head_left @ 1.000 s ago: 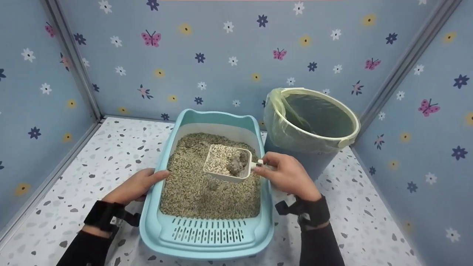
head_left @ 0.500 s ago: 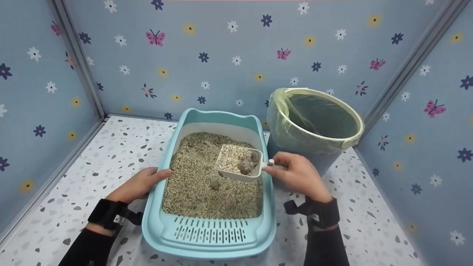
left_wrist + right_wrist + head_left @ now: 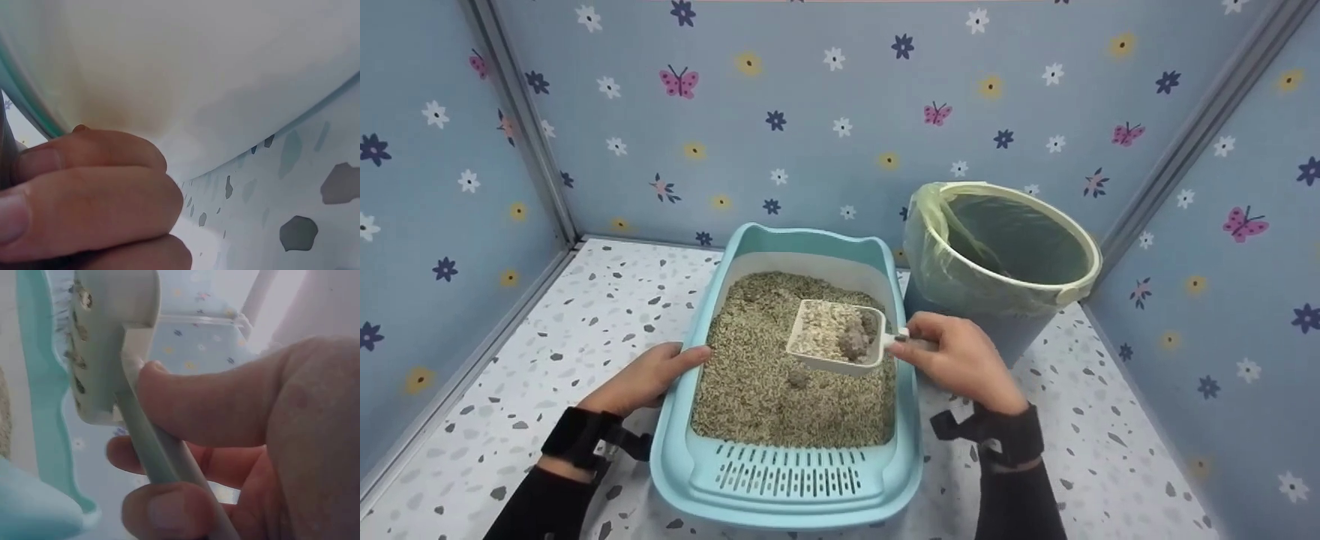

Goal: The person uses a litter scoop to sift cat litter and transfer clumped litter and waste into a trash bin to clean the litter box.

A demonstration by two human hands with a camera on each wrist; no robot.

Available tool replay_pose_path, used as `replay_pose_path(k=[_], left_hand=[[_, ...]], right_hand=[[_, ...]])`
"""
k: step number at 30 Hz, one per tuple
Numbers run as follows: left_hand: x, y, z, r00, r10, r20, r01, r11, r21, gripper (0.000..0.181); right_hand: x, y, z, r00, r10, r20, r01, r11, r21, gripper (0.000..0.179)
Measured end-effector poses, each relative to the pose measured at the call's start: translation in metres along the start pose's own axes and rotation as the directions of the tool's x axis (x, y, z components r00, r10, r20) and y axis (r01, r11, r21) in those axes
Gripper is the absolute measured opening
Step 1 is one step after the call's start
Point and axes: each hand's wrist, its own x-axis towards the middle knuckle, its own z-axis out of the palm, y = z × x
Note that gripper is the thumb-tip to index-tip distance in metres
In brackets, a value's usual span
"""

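A blue litter box filled with grey-brown pellet litter stands in the middle of the head view. My left hand grips its left rim, thumb on top; the left wrist view shows curled fingers against the box's pale outer wall. My right hand holds a white litter scoop by its handle, above the litter. Pale pellets and a grey-brown clump lie in the scoop. Seen from the right wrist, pellets poke through slots in the scoop.
A bin lined with a thin greenish bag stands behind my right hand, close to the box. Patterned walls enclose the back and both sides. The speckled floor shows around the box. A small clump lies on the litter.
The scoop has shifted right and then slightly back left over the box, still in my right hand. My left hand has kept its hold on the rim.
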Motion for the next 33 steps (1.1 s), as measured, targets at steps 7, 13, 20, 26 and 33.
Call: replay_pose_path(k=[7,13,20,26,33], left_hand=[[-0.002,0.001,-0.002,0.999,-0.02,-0.026,0.021,0.999,0.037,0.063],[-0.003,0.001,-0.001,0.999,-0.025,-0.028,0.026,0.999,0.039,0.062],[0.001,0.002,-0.002,1.0,-0.01,-0.009,0.01,1.0,0.008,0.061],[0.002,0.003,0.001,1.0,-0.02,-0.022,0.021,0.999,0.035,0.059],[0.0,0.002,0.002,0.999,-0.039,-0.033,0.04,0.998,0.051,0.059]], right_hand=[[-0.001,0.004,-0.005,1.0,-0.005,-0.028,0.005,1.0,0.008,0.026],[0.002,-0.002,0.006,1.0,-0.027,-0.003,0.027,1.0,-0.001,0.025],[-0.003,-0.003,0.001,1.0,-0.005,-0.008,0.005,1.0,-0.005,0.02],[0.002,-0.004,0.007,1.0,-0.013,0.008,0.013,1.0,-0.008,0.024],[0.0,-0.003,0.005,0.998,-0.016,0.058,0.016,1.0,-0.003,0.023]])
